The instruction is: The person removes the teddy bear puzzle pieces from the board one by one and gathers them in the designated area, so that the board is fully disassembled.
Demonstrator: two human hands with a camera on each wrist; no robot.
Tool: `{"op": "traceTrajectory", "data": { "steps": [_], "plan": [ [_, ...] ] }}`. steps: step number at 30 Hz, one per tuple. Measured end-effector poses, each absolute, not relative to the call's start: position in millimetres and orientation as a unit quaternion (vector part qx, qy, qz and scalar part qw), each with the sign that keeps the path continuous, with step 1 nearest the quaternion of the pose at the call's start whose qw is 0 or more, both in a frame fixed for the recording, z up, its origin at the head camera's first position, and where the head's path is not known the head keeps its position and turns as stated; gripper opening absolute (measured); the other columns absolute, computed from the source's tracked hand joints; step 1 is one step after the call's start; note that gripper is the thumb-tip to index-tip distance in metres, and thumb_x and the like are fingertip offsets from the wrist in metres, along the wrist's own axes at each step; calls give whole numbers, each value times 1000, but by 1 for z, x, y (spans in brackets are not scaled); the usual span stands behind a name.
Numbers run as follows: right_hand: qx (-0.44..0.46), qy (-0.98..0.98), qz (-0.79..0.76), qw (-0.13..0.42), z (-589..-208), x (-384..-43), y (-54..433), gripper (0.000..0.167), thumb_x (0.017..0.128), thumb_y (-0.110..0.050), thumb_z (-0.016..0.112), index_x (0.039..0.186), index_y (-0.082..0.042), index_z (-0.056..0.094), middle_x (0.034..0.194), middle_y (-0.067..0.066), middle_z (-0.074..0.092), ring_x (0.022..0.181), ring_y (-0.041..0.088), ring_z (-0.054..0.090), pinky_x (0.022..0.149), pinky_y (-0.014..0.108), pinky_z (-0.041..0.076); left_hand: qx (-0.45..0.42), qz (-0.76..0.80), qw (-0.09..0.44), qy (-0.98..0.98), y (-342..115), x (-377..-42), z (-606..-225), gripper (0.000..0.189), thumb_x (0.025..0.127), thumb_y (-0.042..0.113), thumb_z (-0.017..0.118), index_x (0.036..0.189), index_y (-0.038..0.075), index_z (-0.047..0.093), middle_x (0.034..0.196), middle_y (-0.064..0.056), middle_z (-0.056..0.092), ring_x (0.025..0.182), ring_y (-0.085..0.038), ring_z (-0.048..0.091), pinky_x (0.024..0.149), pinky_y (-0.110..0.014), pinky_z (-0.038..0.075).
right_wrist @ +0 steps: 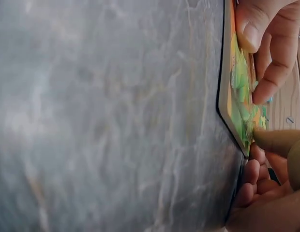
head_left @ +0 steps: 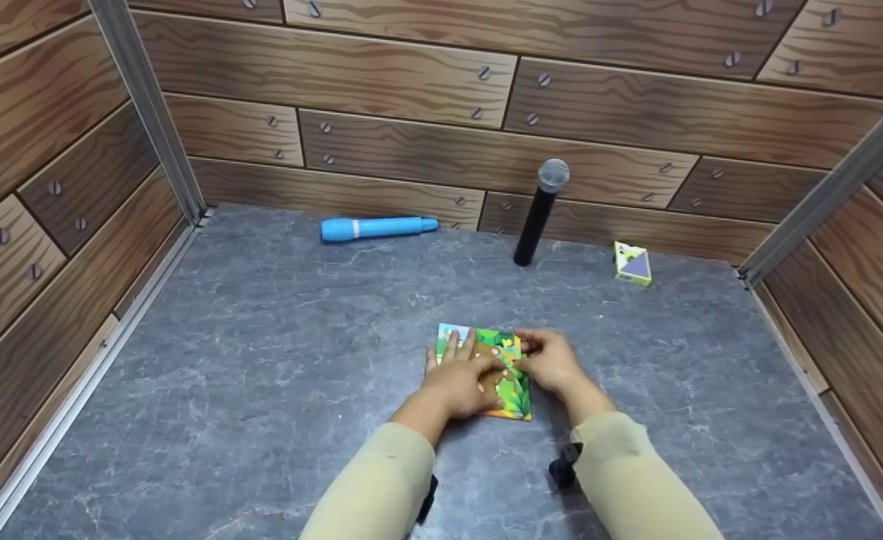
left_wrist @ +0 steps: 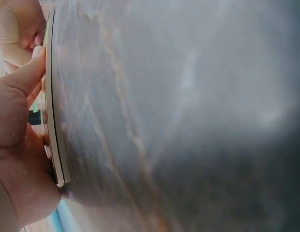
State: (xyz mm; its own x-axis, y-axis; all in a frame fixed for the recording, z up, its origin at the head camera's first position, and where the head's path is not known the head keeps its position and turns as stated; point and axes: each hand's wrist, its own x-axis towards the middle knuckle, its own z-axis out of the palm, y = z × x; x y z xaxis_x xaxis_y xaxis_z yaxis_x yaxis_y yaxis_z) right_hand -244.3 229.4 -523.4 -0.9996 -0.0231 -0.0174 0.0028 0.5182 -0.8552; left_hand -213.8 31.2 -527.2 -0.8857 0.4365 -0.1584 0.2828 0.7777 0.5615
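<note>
A thin rectangular picture board [head_left: 515,397], printed in green, orange and brown like a jigsaw puzzle, lies on the grey marbled table. My left hand [head_left: 458,384] rests over its left and middle part with fingers spread, hiding much of the picture. At the right edge, my right hand [head_left: 554,364] pinches the board, thumb on top. In the right wrist view that thumb [right_wrist: 276,141] lies on the board's printed face, and the other fingers curl beside the edge. The left wrist view shows the board's pale side edge [left_wrist: 55,140] next to the left palm.
Toward the back wall lies a blue tube-shaped microphone [head_left: 381,227]. A black microphone [head_left: 536,225] with a silver mesh head stands upright to its right. Farther right is a small yellow card box [head_left: 632,264]. Wood-patterned panels [head_left: 411,82] enclose the table at the back and sides.
</note>
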Motion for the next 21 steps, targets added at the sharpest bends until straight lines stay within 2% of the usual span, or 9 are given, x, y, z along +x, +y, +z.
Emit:
{"op": "traceTrajectory", "data": {
  "steps": [10,21],
  "plan": [
    [-35,887,-459,20,-527,-247,234,51,78,18,70,129,17,65,96,14,69,89,26,63,78,28,51,198,270,138,932,30,-213,-528,61,92,55,78,147,38,61,177,-10,10,163,-36,-2,123,-71,-1],
    [-28,885,-465,24,-524,-246,240,48,81,12,72,129,13,67,97,14,68,81,18,59,71,24,49,192,274,139,932,31,-214,-526,63,91,56,79,147,35,60,177,-9,10,163,-34,-1,124,-69,-2]
  ]
}}
